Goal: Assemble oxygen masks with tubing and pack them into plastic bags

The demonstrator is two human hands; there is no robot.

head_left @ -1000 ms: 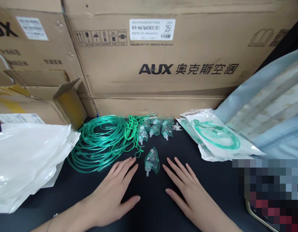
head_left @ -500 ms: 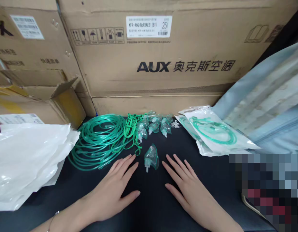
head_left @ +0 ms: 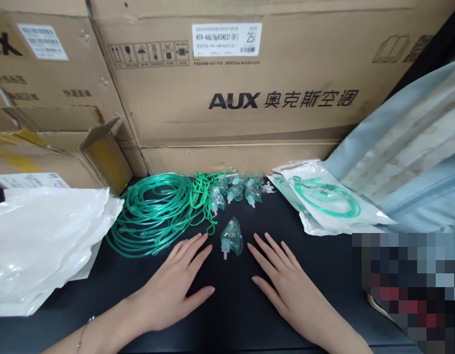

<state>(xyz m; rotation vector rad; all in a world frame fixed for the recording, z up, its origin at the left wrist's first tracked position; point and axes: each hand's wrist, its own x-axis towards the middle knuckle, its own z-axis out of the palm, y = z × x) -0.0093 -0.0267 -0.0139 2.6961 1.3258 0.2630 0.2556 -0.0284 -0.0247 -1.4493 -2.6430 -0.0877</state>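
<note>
A clear green oxygen mask [head_left: 233,238] lies on the black tabletop between my hands, touched by neither. My left hand [head_left: 178,282] rests palm down to its left, fingers spread and holding nothing. On the mask's other side my right hand [head_left: 282,278] lies flat, fingers apart and also without anything in it. Beyond my left hand is a coil of green tubing [head_left: 157,196], with a tangle of green elastic straps [head_left: 202,196] beside it. Several more oxygen masks [head_left: 235,189] are bunched behind the single one. Small silvery metal clips [head_left: 268,187] sit to the right of that bunch.
White plastic bags [head_left: 50,241] are stacked at the left. To the right lie sealed packs [head_left: 325,196] with green tubing inside. Large cardboard boxes [head_left: 271,73] wall off the back, and a light blue fabric item [head_left: 426,147] leans in from the right. The lower right corner is pixelated.
</note>
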